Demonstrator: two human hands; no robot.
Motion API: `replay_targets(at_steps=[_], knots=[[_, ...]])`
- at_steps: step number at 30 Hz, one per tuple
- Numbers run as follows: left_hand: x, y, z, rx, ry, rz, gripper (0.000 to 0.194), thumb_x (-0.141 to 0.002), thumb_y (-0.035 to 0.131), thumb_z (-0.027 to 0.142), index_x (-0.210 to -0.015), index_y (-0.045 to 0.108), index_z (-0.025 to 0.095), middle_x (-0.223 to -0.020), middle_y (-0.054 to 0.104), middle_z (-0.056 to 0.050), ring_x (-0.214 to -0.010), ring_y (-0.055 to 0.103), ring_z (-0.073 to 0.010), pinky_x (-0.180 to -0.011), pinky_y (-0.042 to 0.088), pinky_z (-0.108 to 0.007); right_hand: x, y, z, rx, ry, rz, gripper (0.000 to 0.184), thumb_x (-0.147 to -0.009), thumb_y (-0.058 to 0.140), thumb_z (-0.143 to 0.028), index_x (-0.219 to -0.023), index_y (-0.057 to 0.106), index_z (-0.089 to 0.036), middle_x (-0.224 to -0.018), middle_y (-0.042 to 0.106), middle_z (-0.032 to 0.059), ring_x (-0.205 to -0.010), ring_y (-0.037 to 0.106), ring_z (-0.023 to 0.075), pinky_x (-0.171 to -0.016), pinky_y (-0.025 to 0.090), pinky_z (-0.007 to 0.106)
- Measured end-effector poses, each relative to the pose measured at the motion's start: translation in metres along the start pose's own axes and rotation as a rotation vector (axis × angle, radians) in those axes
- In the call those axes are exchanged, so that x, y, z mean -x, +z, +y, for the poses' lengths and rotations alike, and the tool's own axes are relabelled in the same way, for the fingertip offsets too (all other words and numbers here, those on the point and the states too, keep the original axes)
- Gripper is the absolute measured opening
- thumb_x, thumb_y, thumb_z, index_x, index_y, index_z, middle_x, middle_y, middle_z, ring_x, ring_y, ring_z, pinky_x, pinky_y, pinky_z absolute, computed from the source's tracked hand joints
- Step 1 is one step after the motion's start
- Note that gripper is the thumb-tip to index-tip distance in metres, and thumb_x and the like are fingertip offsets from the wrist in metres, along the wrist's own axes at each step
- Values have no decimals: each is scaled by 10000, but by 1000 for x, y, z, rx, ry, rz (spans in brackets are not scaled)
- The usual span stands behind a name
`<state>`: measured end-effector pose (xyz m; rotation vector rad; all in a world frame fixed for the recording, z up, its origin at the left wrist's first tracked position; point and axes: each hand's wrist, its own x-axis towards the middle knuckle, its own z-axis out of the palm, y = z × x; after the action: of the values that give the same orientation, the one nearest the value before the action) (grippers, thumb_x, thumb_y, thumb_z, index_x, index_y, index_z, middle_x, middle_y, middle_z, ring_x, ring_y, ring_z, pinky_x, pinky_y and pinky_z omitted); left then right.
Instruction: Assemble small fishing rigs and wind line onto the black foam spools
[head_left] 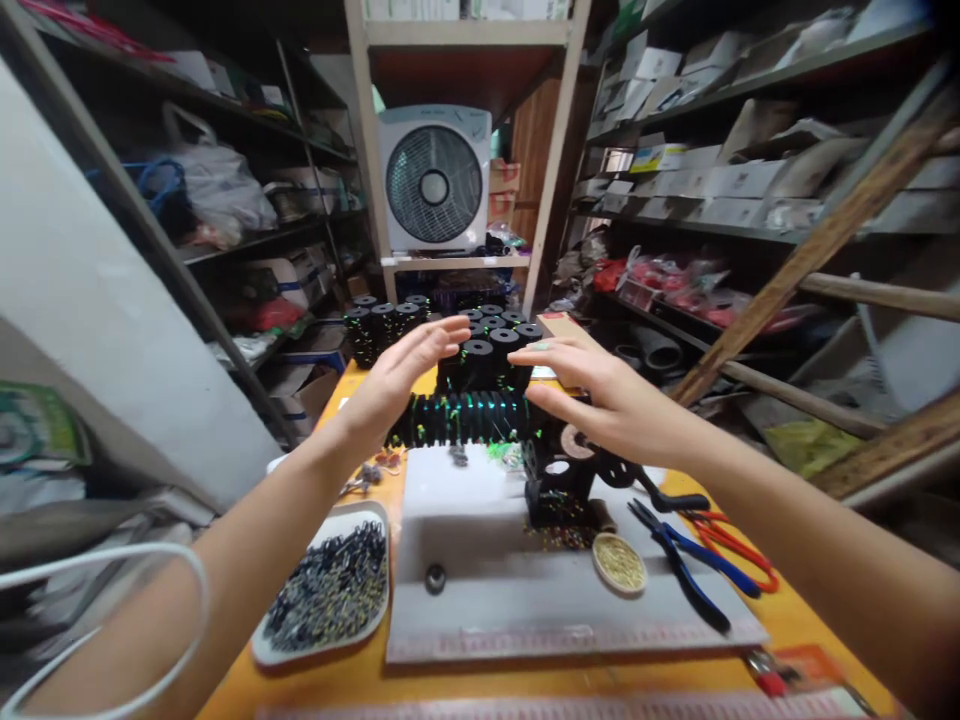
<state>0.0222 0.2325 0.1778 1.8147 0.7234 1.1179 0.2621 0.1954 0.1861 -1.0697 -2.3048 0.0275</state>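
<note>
My left hand [405, 372] is open, its fingers stretched out above the left end of a black ridged roll [466, 420] with shiny green and blue bits. Over the roll's right end, my right hand [596, 388] is also open, fingers extended and slightly apart. Whether either palm touches the roll, I cannot tell. The roll sits level on a black hand-cranked device [556, 490], whose crank handle [679, 502] sticks out to the right. Just behind the hands stand several black cylinders [478, 368] with round holes in their tops.
A white tray [384, 590] of small dark metal pieces lies left of a white board [495, 600]. On the board are a small round dish [619, 563] of gold bits and blue-handled pliers [679, 560]. Orange-handled pliers [739, 545] lie farther right. A box fan [435, 185] stands behind.
</note>
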Motion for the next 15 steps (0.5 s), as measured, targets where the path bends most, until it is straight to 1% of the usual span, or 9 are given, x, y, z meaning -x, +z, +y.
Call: replay_targets(at_steps=[1, 3, 6, 9, 11, 13, 15], knots=[[0, -4, -2, 137, 1, 52, 463, -927, 363, 516, -1252, 568, 257, -1325, 592, -48, -1261, 488, -242, -1071, 304, -413, -6, -1, -4, -8, 1, -18, 382, -933, 468, -402, -1257, 565, -224, -1224, 625, 76, -1177, 509, 238, -1013, 398, 437], [2, -10, -7, 358, 1, 122, 441, -934, 357, 491, -1208, 600, 246, -1271, 634, -39, -1250, 506, -230, -1091, 290, -416, -18, 1, -13, -32, -9, -75, 382, -939, 448, -404, -1255, 566, -226, -1246, 616, 69, -1182, 513, 233, -1020, 394, 427], [8, -14, -13, 572, 51, 184, 380, -939, 383, 439, -1147, 632, 240, -1201, 676, -16, -1226, 534, -205, -1102, 299, -386, -43, 13, -25, -73, -24, -179, 383, -951, 410, -392, -1242, 574, -206, -1271, 604, 73, -1172, 536, 220, -1011, 401, 395], [12, -12, -16, 642, 114, 232, 362, -947, 378, 409, -1121, 640, 229, -1159, 697, -18, -1204, 555, -195, -1101, 310, -374, -71, 26, -33, -95, -41, -290, 396, -955, 381, -428, -1186, 607, -199, -1217, 638, 76, -1083, 589, 226, -929, 444, 370], [14, -10, -18, 659, 153, 266, 357, -948, 371, 397, -1103, 645, 229, -1146, 703, -25, -1200, 560, -195, -1098, 319, -378, -88, 35, -35, -93, -42, -390, 452, -952, 346, -491, -1101, 641, -182, -1096, 684, 78, -952, 627, 231, -820, 473, 354], [16, -9, -20, 679, 192, 304, 351, -948, 363, 388, -1088, 648, 238, -1140, 707, -23, -1207, 555, -193, -1099, 322, -382, -101, 42, -37, -101, -38, -503, 528, -944, 305, -556, -1039, 654, -171, -999, 698, 71, -846, 633, 220, -742, 473, 335], [17, -8, -23, 699, 222, 340, 349, -948, 353, 384, -1075, 649, 251, -1133, 709, -15, -1208, 555, -188, -1102, 324, -383, -108, 48, -40, -132, -57, -609, 552, -931, 302, -593, -1046, 645, -176, -992, 694, 57, -822, 626, 203, -720, 465, 311]])
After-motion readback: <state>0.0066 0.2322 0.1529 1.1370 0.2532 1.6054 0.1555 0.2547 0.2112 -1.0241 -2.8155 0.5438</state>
